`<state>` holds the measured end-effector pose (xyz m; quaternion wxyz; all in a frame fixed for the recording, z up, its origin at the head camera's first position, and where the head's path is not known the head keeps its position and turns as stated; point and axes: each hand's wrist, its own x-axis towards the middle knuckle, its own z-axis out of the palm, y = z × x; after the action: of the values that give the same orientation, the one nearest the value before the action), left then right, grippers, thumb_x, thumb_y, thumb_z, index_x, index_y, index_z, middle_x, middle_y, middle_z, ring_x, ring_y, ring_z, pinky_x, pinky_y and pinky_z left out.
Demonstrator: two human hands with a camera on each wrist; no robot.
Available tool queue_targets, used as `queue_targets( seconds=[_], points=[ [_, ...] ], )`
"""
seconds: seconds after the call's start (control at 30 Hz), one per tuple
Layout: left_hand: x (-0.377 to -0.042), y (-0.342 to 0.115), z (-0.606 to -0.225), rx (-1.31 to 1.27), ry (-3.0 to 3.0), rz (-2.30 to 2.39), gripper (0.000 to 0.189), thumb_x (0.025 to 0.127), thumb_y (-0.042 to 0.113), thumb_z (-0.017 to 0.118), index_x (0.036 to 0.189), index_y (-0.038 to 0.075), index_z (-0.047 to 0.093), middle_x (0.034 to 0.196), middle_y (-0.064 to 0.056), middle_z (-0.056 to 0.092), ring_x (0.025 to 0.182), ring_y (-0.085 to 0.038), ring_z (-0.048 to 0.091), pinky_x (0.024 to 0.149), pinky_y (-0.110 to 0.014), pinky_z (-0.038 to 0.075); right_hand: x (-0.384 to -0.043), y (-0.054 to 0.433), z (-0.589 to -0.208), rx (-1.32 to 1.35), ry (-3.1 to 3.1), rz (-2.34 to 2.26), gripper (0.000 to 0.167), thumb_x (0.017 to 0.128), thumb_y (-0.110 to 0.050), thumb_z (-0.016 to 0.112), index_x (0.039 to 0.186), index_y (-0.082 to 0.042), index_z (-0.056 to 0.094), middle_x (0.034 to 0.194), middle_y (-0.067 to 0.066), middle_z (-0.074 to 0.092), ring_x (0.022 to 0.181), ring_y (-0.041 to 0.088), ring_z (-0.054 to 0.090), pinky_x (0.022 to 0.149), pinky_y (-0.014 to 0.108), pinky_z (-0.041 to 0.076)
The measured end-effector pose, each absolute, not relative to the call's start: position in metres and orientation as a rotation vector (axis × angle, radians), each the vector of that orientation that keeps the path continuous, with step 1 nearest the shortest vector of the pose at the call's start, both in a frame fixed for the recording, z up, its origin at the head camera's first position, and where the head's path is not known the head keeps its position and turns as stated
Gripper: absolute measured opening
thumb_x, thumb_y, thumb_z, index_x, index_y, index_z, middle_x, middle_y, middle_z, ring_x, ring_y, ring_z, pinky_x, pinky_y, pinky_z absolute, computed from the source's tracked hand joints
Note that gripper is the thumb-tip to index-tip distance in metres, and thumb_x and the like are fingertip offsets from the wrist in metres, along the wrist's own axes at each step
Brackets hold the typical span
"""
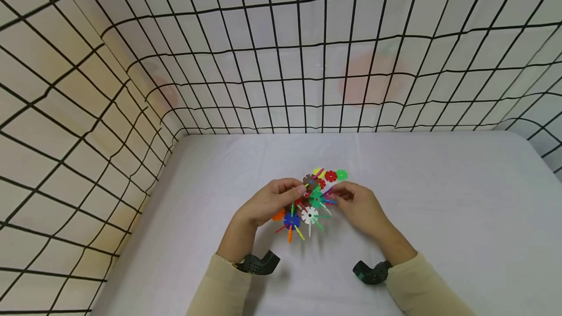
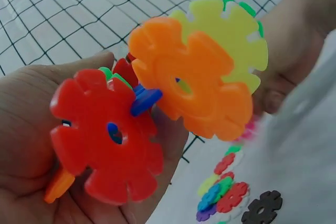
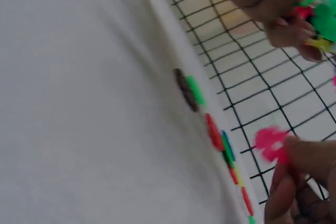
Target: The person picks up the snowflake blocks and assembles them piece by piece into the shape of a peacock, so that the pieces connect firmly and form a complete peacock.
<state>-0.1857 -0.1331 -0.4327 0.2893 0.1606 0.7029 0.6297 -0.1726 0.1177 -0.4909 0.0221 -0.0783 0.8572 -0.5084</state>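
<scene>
My left hand (image 1: 270, 201) grips a built cluster of notched plastic snowflake discs, slotted together at angles. In the head view its white disc (image 1: 310, 215) and blue disc (image 1: 291, 221) face up. Close up in the left wrist view, a red disc (image 2: 84, 129) lies against the palm, and an orange disc (image 2: 220, 98) overlaps a yellow disc (image 2: 252, 51). My right hand (image 1: 362, 208) is just right of the cluster. Between its thumb and fingers it pinches a pink disc (image 3: 269, 142), which looks apart from the cluster in the right wrist view.
Loose discs lie on the white-covered table just beyond the hands, among them a red one (image 1: 331, 176), a green one (image 1: 342, 174) and a dark one (image 2: 270, 203). Black wire grid (image 1: 298, 62) stands along the table's back and sides, with pale cloth behind it.
</scene>
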Motion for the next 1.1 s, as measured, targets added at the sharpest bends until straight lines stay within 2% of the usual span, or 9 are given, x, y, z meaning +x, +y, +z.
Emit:
queue_targets(
  seconds=[0.17, 0.3, 0.53, 0.67, 1.1],
  points=[
    [-0.185, -0.130, -0.435, 0.434, 1.881, 1.656, 0.037, 0.107, 0.026, 0.052, 0.120, -0.007, 0.062, 0.090, 0.005, 0.065, 0.080, -0.010, 0.064, 0.074, -0.023, 0.053, -0.174, 0.127, -0.479, -0.316, 2.440, -2.036, 0.019, 0.096, -0.010, 0.071, 0.110, 0.003, 0.068, 0.095, 0.001, 0.073, 0.081, 0.007, 0.073, 0.078, 0.022, 0.061],
    [-0.185, -0.125, -0.438, 0.444, 1.879, 1.635, 0.038, 0.107, 0.028, 0.052, 0.118, -0.006, 0.064, 0.087, 0.006, 0.066, 0.079, -0.009, 0.065, 0.074, -0.023, 0.054, -0.173, 0.130, -0.476, -0.485, 2.375, -2.150, 0.016, 0.095, -0.004, 0.069, 0.108, 0.005, 0.070, 0.095, -0.007, 0.073, 0.084, 0.007, 0.074, 0.080, 0.023, 0.061],
    [-0.185, -0.121, -0.440, 0.436, 1.873, 1.631, 0.037, 0.107, 0.029, 0.053, 0.117, -0.005, 0.065, 0.088, 0.005, 0.066, 0.080, -0.009, 0.065, 0.074, -0.023, 0.054, -0.172, 0.133, -0.475, -0.588, 2.458, -2.111, 0.010, 0.092, 0.000, 0.071, 0.102, -0.001, 0.075, 0.094, -0.001, 0.074, 0.082, 0.010, 0.072, 0.075, 0.025, 0.061],
    [-0.184, -0.119, -0.442, 0.449, 1.889, 1.627, 0.034, 0.107, 0.027, 0.053, 0.114, -0.004, 0.065, 0.088, 0.004, 0.063, 0.080, -0.010, 0.062, 0.072, -0.023, 0.051, -0.172, 0.132, -0.475, -0.609, 2.487, -2.096, 0.011, 0.089, 0.001, 0.074, 0.099, -0.002, 0.077, 0.093, -0.002, 0.073, 0.080, 0.010, 0.072, 0.071, 0.026, 0.061],
    [-0.186, -0.118, -0.446, 0.465, 1.853, 1.637, 0.038, 0.107, 0.025, 0.053, 0.121, -0.008, 0.066, 0.092, 0.005, 0.069, 0.086, -0.009, 0.065, 0.078, -0.023, 0.056, -0.171, 0.131, -0.476, -0.666, 2.550, -2.070, 0.014, 0.085, 0.004, 0.077, 0.097, -0.003, 0.081, 0.090, 0.008, 0.074, 0.079, 0.007, 0.070, 0.070, 0.018, 0.059]
  ],
)
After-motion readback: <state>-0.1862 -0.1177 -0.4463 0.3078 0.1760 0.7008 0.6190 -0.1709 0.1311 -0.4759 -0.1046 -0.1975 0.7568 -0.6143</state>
